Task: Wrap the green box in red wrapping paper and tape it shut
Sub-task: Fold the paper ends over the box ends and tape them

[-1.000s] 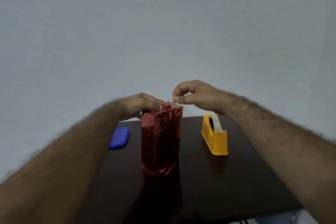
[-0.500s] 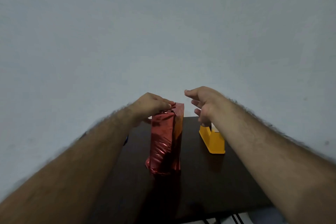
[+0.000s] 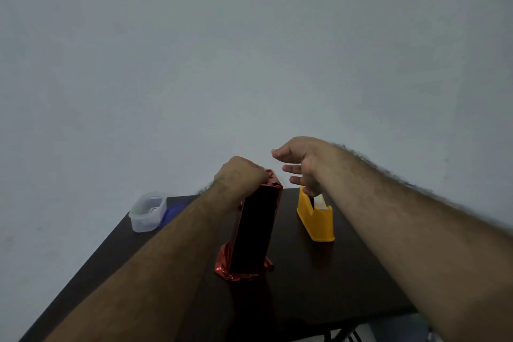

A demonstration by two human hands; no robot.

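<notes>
The box wrapped in shiny red paper [image 3: 254, 228] stands upright on the dark table [image 3: 319, 286], leaning slightly left at its base, where crumpled paper flares out. No green shows. My left hand [image 3: 240, 175] grips the folded paper at the box's top. My right hand [image 3: 301, 166] hovers over the yellow tape dispenser [image 3: 316, 216], fingers spread and reaching down to the tape roll; whether they pinch the tape end is hidden.
A clear plastic container [image 3: 147, 211] sits at the table's far left corner with a blue lid [image 3: 172, 212] beside it. A plain wall lies behind the table. The table's front edge runs at the lower right.
My right hand left the top of the box and moved right, down to the tape dispenser. The view shifted, so the clear container came into sight. My left hand stayed on the box top.
</notes>
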